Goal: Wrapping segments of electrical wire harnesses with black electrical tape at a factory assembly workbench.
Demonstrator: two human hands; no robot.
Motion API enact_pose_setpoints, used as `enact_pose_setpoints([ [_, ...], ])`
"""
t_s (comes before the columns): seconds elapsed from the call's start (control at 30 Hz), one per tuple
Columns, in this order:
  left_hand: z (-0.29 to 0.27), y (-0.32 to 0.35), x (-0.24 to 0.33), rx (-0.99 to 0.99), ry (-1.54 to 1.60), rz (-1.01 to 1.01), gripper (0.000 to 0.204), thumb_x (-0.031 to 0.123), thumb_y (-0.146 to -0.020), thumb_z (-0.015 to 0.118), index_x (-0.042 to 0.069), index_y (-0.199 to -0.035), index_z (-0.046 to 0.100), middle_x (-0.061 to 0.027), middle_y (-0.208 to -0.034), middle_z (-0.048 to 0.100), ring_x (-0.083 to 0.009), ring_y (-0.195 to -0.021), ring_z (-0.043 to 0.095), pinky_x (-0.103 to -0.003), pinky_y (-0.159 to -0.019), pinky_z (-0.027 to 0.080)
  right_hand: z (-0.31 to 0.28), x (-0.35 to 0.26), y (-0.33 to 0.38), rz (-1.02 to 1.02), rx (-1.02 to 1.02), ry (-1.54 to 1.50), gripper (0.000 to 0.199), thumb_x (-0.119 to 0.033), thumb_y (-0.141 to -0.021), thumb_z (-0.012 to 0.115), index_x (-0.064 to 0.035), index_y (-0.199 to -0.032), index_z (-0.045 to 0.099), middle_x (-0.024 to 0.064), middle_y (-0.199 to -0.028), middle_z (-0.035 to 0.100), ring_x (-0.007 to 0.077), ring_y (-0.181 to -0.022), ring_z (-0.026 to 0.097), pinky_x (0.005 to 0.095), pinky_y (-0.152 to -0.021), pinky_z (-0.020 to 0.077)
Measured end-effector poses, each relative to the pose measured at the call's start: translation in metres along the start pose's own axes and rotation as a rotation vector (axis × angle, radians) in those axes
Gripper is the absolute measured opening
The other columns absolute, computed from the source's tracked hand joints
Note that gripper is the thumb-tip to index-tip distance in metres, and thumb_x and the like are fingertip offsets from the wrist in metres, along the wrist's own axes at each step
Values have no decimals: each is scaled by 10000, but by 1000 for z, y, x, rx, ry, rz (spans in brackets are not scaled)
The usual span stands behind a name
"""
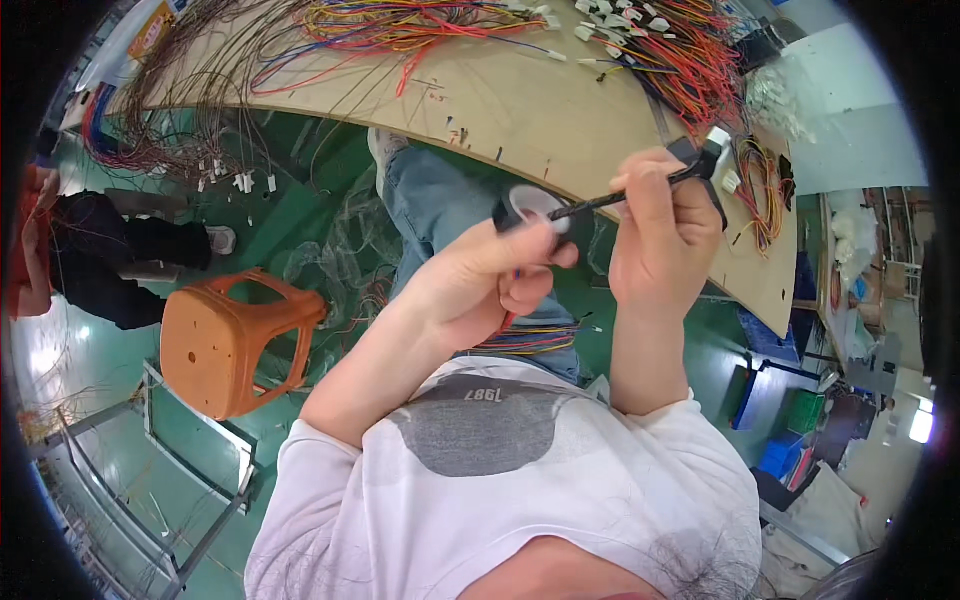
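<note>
Black cable (605, 201), pinched in the right grip (663, 235), could twist or slip if the left grip (482, 268), its hold unclear beside the blurred tape roll (530, 200), tugs unevenly.

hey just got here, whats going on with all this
A person works with bare hands on a thin black-wrapped cable. The right hand pinches it near a small white plastic connector. The left hand holds a black roll with a pale round core, apparently tape, up against the cable; it is blurred. Loose multicoloured insulated wires lie on the tan wooden table ahead.
</note>
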State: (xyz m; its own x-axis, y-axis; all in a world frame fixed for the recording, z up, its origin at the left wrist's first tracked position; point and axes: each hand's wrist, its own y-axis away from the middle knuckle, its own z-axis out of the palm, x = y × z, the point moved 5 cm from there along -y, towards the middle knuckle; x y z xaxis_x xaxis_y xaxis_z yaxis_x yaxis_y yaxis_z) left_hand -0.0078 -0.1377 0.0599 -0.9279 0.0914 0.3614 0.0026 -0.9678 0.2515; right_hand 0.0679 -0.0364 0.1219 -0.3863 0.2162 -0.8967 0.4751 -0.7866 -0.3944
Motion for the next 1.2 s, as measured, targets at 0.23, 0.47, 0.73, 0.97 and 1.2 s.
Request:
enact_pose_setpoints([
  [0.23, 1, 23, 18, -86, 103, 372, 487, 478, -831, 476, 37, -1037, 456, -29, -840, 478, -45, -551, 350, -175, -470, 280, -14, 2, -15, 92, 91, -155, 123, -99, -780, 631, 11, -759, 579, 59, -730, 599, 80, -593, 505, 188, -529, 361],
  [0.47, -9, 16, 14, 284, -1044, 716, 688, 196, -613, 777, 37, -1140, 364, -31, -879, 506, -72, -637, 431, -196, -545, 366, 2, 2, -9, 63, 27, -108, 123, -98, -781, 629, -4, -722, 577, 50, -697, 595, 43, -592, 486, 167, -532, 349],
  [0.73, -19, -8, 4, -36, -274, 138, 586, 310, -764, 625, 5, -1212, 401, -127, -1030, 527, -29, -528, 331, -144, -456, 282, -19, 16, -9, 69, -85, -86, 96, -53, -824, 532, 21, -883, 547, 89, -793, 569, 137, -699, 536, 275, -631, 414],
  [0.97, -9, 14, 20, -333, 21, 395, 615, 326, -815, 554, -32, -1227, 271, -149, -1123, 380, -113, -632, 325, -247, -537, 282, -21, -10, -4, 125, -26, 56, 564, -355, -723, 605, 1, -1109, 397, 185, -916, 545, 219, -857, 545, 326, -749, 417],
  [1.2, -31, 2, -2, 352, -723, 239, 349, 273, -764, 588, -20, -918, 475, -49, -792, 452, -107, -607, 419, -187, -480, 325, -35, 3, 13, 188, -152, 287, 446, -350, -744, 577, -15, -1009, 452, 153, -785, 553, 230, -748, 555, 322, -703, 418],
])
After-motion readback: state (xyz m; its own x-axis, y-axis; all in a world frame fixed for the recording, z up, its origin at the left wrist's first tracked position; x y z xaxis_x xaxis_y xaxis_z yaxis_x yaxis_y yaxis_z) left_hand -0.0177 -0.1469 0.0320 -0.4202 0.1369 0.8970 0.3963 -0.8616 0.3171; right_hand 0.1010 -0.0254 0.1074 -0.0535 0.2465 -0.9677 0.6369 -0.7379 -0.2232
